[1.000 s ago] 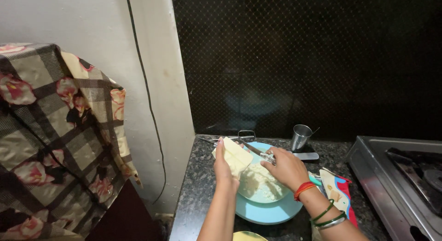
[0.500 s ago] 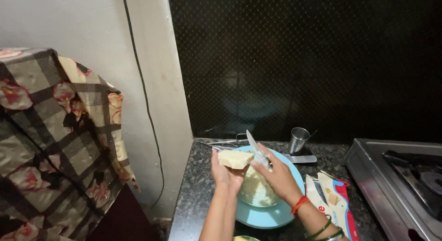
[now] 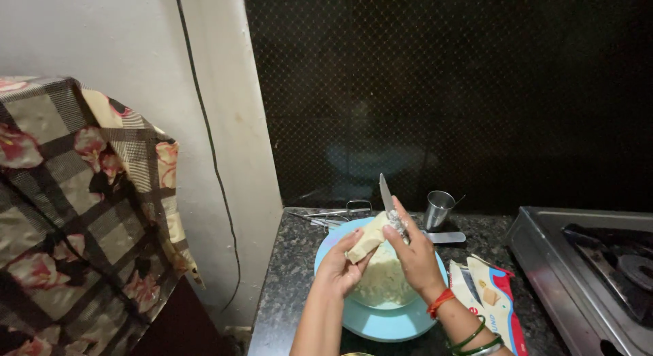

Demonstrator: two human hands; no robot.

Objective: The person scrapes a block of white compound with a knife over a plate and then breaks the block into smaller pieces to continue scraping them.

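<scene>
Two hands scrape a pale block with a knife over a blue plate on a dark kitchen counter

The left hand [image 3: 340, 267] grips the pale block [image 3: 368, 239], now tilted lower than half a second ago; the right hand [image 3: 415, 257] is closed around a knife [image 3: 386, 193], blade pointing up against the block. A heap of pale shavings [image 3: 384, 282] fills the blue plate [image 3: 381, 322], suggesting grating is well along. A steel cup [image 3: 439, 210], a printed wrapper [image 3: 500, 298] and a stove [image 3: 592, 261] sit to the right

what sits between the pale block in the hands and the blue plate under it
Only the heap of pale shavings on the round light-blue plate. The left hand holds the pale cream block above it; the right hand holds a steel knife against it.
</scene>
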